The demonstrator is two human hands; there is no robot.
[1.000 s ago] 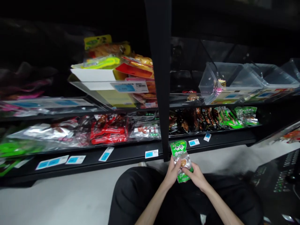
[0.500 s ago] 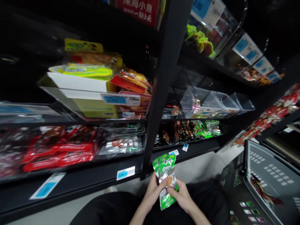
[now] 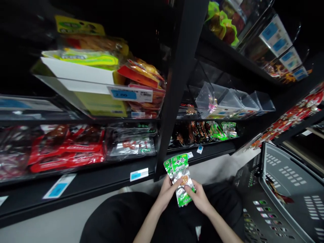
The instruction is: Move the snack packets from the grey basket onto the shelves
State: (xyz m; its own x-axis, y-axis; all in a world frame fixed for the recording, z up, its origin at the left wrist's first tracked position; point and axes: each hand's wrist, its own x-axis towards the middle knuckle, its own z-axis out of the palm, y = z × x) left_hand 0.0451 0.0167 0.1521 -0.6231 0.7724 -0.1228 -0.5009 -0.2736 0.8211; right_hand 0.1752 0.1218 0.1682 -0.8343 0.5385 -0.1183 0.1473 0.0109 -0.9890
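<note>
Both hands are pinching two shiny green and silver packets. The left hand (image 3: 165, 193) is on the left side, with its thumb lying flat on the front packet (image 3: 180, 167), near the round food picture. The right hand (image 3: 199, 198) is on the other side, and its thumb presses the front packet lower down. The other fingers are mostly hidden behind the packets, so I cannot tell how they bend. The hands are close together, with the packets between them.

The back packet (image 3: 167, 164) peeks out at the top left, behind the front one. Both packets tip a little to the left. They are up over the person's black pants (image 3: 124, 216), in front of the front edge of the bottom shelf (image 3: 100, 182), near the foot of the black post (image 3: 174, 77).

On the bottom shelf, left of the post, are red packs (image 3: 69, 148) and, next to them, silver packs (image 3: 134, 145). Right of the post are dark brown packs (image 3: 194, 130), then green packs (image 3: 217, 131) near the shelf's right end. A gray basket (image 3: 286, 152) is to the right of the person.
</note>
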